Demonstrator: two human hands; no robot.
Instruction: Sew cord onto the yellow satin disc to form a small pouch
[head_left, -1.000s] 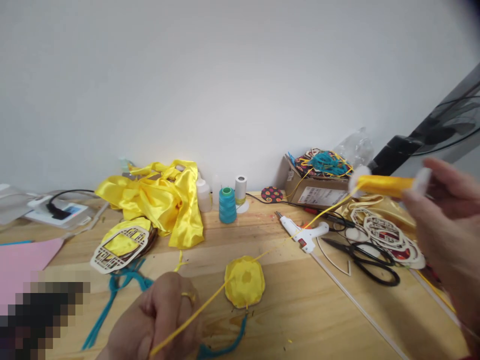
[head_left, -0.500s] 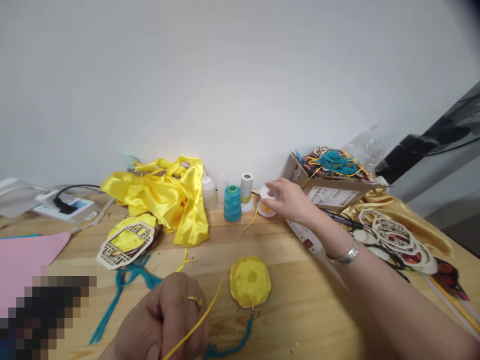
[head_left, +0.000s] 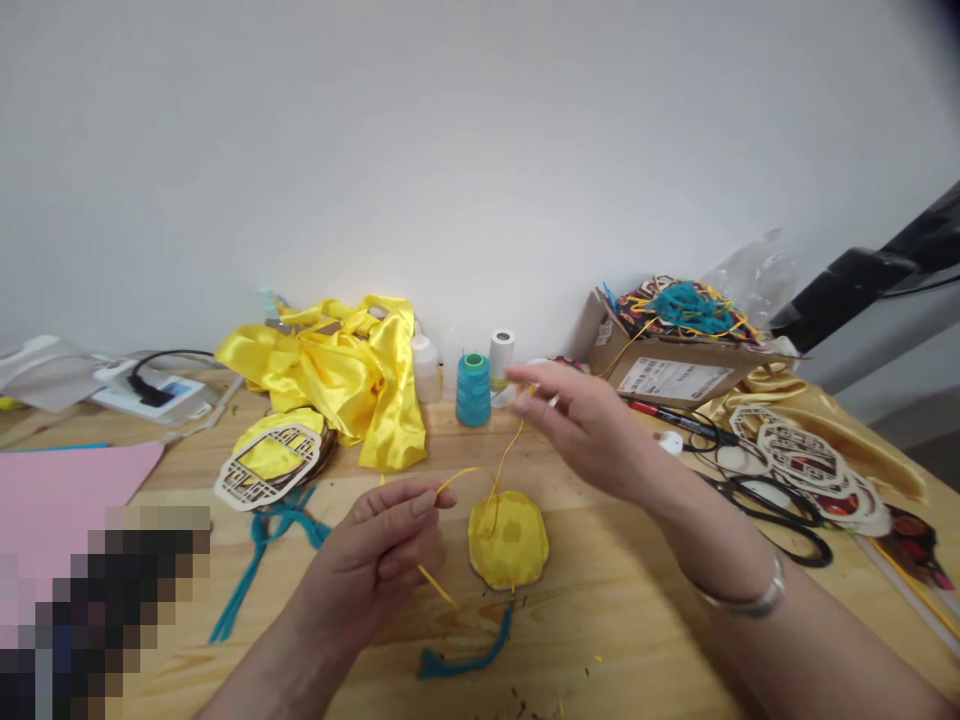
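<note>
Yellow cord (head_left: 438, 588) hangs over the wooden table (head_left: 607, 600), pinched thumb-to-fingers in the left hand (head_left: 386, 540) with a short tail poking out below, while a stretch runs up to the right hand (head_left: 589, 430), fingers half-curled, can't tell from here if they're gripping anything. Nearest is a yellow fabric disc (head_left: 525, 560) flat between the forearms, teal tassel (head_left: 480, 661) trailing nearward. Farther out: teal thread cone (head_left: 473, 395) upright by the wall, yellow satin (head_left: 375, 390) heaped left, scissors (head_left: 827, 550) and stuffed carton (head_left: 671, 380) right.

Yellow cloth pad (head_left: 517, 545), glossy yellow fabric (head_left: 337, 365), smooth wooden tabletop (head_left: 600, 610)
</note>
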